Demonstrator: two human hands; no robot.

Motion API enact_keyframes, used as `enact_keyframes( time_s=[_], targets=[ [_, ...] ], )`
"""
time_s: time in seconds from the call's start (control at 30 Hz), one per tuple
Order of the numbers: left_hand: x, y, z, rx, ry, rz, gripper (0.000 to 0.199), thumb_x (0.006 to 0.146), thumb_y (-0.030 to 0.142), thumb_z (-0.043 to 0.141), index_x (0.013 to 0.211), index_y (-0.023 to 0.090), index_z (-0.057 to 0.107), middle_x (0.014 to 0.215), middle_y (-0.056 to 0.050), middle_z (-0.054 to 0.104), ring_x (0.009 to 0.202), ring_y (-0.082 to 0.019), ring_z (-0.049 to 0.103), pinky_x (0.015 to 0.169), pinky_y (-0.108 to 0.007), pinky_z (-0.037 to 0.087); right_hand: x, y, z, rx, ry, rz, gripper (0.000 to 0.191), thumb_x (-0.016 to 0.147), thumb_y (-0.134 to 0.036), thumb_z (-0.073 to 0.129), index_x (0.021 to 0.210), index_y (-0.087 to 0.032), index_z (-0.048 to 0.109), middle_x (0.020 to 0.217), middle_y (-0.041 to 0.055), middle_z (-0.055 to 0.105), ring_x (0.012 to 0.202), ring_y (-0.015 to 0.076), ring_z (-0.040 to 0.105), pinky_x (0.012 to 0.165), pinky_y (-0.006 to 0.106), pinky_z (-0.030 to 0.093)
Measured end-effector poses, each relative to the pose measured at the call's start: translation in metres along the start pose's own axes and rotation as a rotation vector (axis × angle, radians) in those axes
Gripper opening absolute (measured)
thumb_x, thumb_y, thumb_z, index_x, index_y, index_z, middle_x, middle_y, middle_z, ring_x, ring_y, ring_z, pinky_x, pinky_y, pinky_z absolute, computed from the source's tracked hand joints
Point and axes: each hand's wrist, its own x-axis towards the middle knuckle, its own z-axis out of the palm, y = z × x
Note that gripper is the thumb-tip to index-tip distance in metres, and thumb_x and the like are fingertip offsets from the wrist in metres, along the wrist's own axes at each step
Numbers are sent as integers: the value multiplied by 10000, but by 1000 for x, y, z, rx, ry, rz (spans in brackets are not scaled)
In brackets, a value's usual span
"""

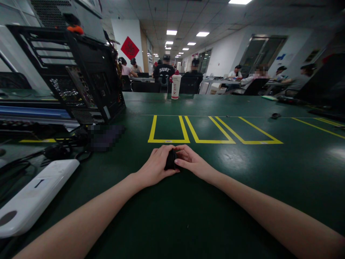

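Observation:
A small black rounded object (pixel 170 160) is between my two hands, just in front of the yellow tape outlines on the dark green table (pixel 188 216). My left hand (pixel 156 163) is wrapped round its left side, with the thumb along the near edge. From the other side, my right hand (pixel 191 162) closes on it, thumb against its right face and fingers over the far side. Much of the object is covered by fingers, and I cannot make out its kind.
Yellow tape outlines (pixel 168 141) mark the table ahead. A black computer case (pixel 88 79), tangled cables and a white device (pixel 40 194) stand at left. Farther off are a white cup (pixel 176 86) and a small dark round object (pixel 275 115). Several people sit at tables beyond.

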Motion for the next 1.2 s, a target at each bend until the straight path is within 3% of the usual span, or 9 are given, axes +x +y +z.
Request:
enact_keyframes(
  time_s=[0.27, 0.47, 0.67, 0.9, 1.1, 1.2],
  targets=[
    [0, 2, -2, 10, -12, -5, 548, 737, 303, 623, 1178, 226, 307, 1131, -82, 457, 1041, -254, 464, 871, -428, 369, -1, -1, -5, 42, -71, -12, 351, 690, -174, 668, 967, -209, 455, 1005, 22, 537, 981, 161, 531, 902, 399, 404],
    [0, 1, -2, 12, -10, 11, 580, 731, 335, 631, 1192, 229, 296, 1144, -81, 454, 1053, -249, 467, 880, -423, 366, -2, -6, -1, 8, 5, 5, 172, 797, -259, 553, 943, -207, 477, 979, 20, 537, 961, 160, 533, 876, 379, 413],
    [0, 0, 0, 27, -2, 17, 588, 726, 340, 635, 1191, 209, 299, 1136, -90, 458, 1060, -253, 456, 884, -421, 358, 2, -3, -3, 36, -7, 18, 279, 774, -223, 580, 1026, -205, 460, 990, 25, 537, 1002, 163, 515, 928, 385, 374],
    [0, 1, -1, 15, 1, 16, 559, 725, 315, 636, 1170, 220, 312, 1121, -80, 462, 1037, -254, 463, 868, -418, 369, 1, 1, -5, 64, -71, -46, 327, 694, -153, 661, 949, -211, 465, 970, 7, 532, 974, 149, 530, 900, 366, 398],
    [0, 2, -2, 4, -9, 10, 561, 730, 321, 632, 1177, 220, 308, 1126, -79, 460, 1032, -250, 469, 872, -422, 372, 1, 3, -1, 20, 13, -61, 209, 759, -230, 604, 925, -215, 478, 958, 8, 530, 929, 153, 551, 841, 359, 442],
    [0, 2, -2, 14, -4, 19, 572, 730, 323, 632, 1184, 218, 301, 1128, -84, 461, 1048, -253, 460, 879, -430, 365, 1, 3, 1, -12, 36, -59, 235, 761, -233, 601, 961, -224, 477, 985, 10, 523, 960, 158, 540, 880, 372, 428]
  ],
)
